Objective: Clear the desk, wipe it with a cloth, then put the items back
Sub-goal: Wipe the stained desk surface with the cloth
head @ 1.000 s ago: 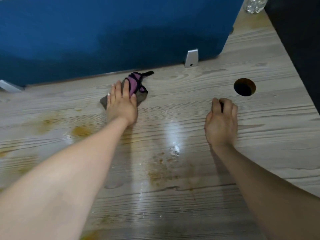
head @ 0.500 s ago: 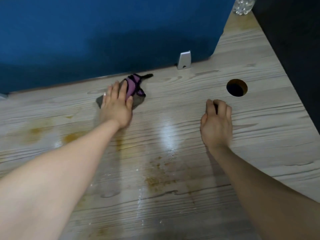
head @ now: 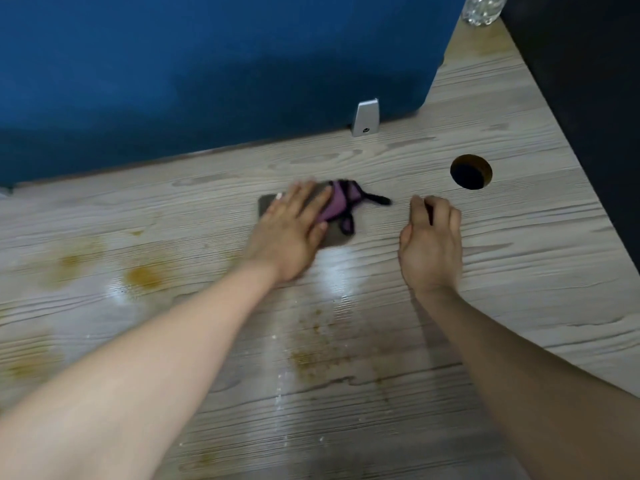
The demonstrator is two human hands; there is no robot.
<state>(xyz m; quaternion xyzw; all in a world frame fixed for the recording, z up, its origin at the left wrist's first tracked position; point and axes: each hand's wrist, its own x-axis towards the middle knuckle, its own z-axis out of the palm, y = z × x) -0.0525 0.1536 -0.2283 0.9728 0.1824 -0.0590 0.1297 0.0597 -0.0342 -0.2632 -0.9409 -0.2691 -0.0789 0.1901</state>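
Cloth, a grey rag with purple and black trim, now lies pressed flat on the desk under the left hand, fingers straight and spread on top rather than curled round it. Over the last second it has slid along the back edge, from close under the blue partition toward the cable hole, and is now just beside the right hand. That hand rests on the wood with fingers loosely curled and holds nothing. So the wiping stroke is running toward the right edge, with the back strip getting covered. Yellow-brown stains nearer the front and left edges remain, and a wet sheen shows mid-desk, so I judge the wiping far from finished. A clear bottle stands at the far right corner.
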